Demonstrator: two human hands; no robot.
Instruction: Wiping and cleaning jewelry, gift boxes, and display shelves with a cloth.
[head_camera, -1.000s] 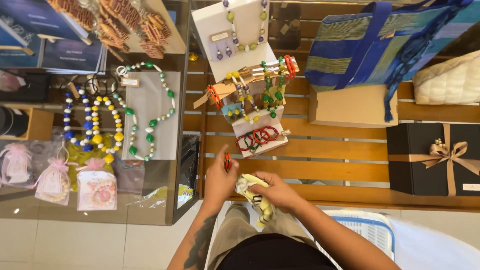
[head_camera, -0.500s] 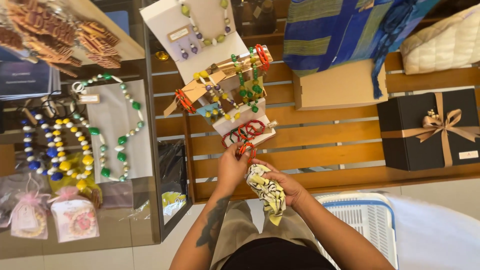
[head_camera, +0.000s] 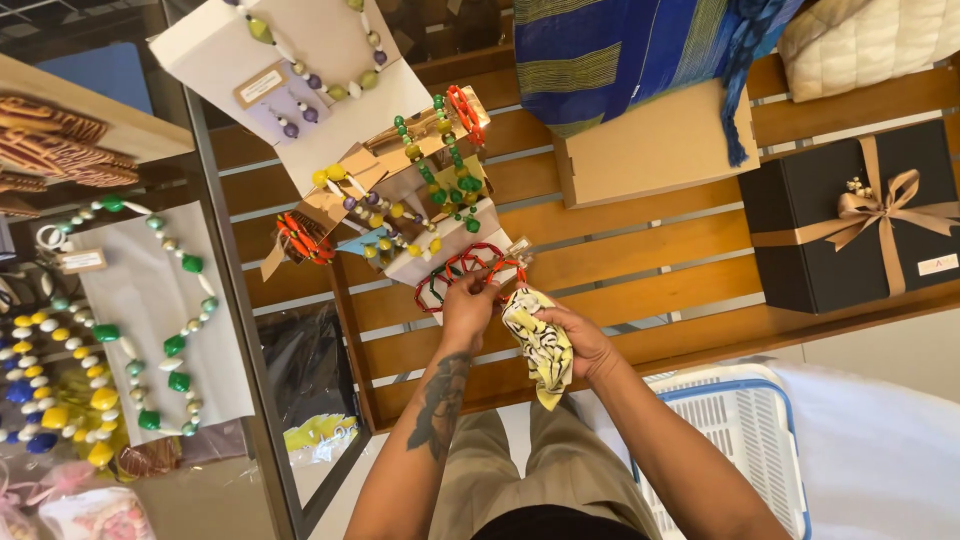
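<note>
My left hand (head_camera: 467, 310) pinches a red beaded necklace (head_camera: 462, 266) that lies on a white card at the near end of a pile of bead jewellery (head_camera: 400, 200) on the wooden slatted bench (head_camera: 640, 270). Beside it, my right hand (head_camera: 578, 338) grips a crumpled yellow, white and black patterned cloth (head_camera: 540, 345), which hangs down over the bench's front edge. The two hands are close together, almost touching.
A black gift box with a tan ribbon (head_camera: 850, 215), a flat cardboard box (head_camera: 655, 150) and blue striped fabric (head_camera: 620, 50) sit further along the bench. A glass case at left displays a green-and-white bead necklace (head_camera: 165, 300) and yellow and blue beads (head_camera: 50, 380). A white basket with a blue rim (head_camera: 750, 440) stands by my legs.
Both hands have moved up from my lap to the jewellery pile. My left hand has closed on the red necklace, while the cloth stays in my right hand.
</note>
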